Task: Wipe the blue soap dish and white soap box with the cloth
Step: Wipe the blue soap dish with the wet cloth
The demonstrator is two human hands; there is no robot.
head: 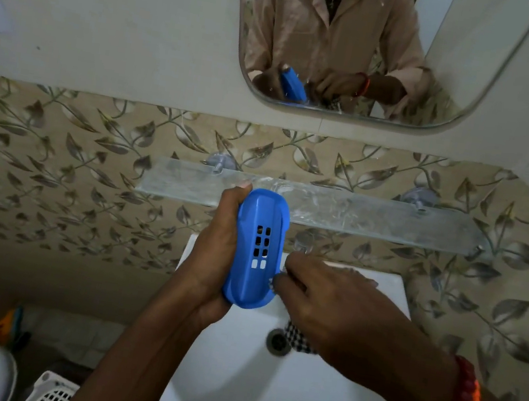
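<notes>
Holding blue perforated plastic soap dish upright in curled left hand; light, stiff, probably slippery. Right hand fingers pinching checked cloth against lower edge.

the blue soap dish looks like smooth, slightly glossy plastic. the sink is glossy white ceramic with a metal drain. the checked cloth is woven and matt, the shelf cloudy glass.

cloth: mostly hidden under right hand | white basket: cut off at bottom edge
</notes>
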